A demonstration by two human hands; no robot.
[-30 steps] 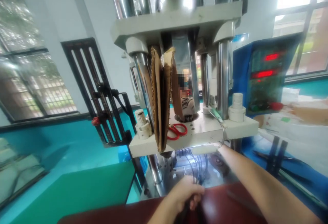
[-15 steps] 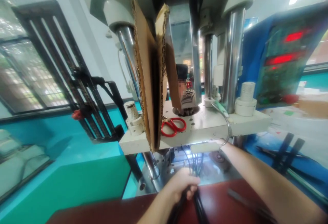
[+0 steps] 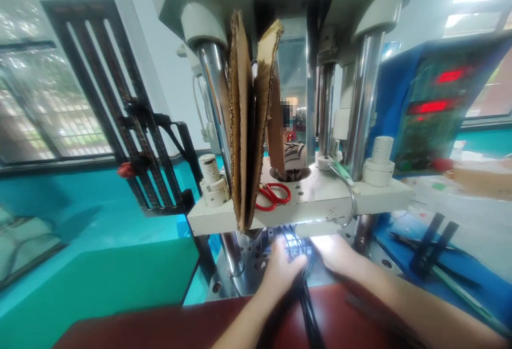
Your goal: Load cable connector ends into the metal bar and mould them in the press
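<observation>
While the left hand (image 3: 282, 269) reaches toward 12 o'clock with its thumb spread over the black cables (image 3: 307, 309), blur keeps me from telling whether its fingers are clenched on them or only lying against them; the fingers of the right hand (image 3: 336, 253) wash out in the glare below a pale bar (image 3: 316, 229), so I cannot tell what they grasp, if anything. Seen from the left fingers, the cable bundle lies just beside the thumb, at about 4 o'clock; its long axis runs roughly from 11 to 5, from thin leads in the lit gap down over the dark red bench (image 3: 160, 327). The left hand is nearer to it, with the right hand close by at 2 o'clock. Farther out, the white plate (image 3: 216, 222) spans 12 o'clock above both hands, carrying red-handled scissors (image 3: 276, 197); folded cardboard (image 3: 240, 120) stands upright at 11, the black slotted bracket (image 3: 96, 80) leans at 10, and the blue control box (image 3: 400, 93) sits at 2. Half a second ago the left fingers were curled about the bundle nearer the bench; now they are up at the gap, and the right hand, then largely hidden under the plate, shows beside them.
</observation>
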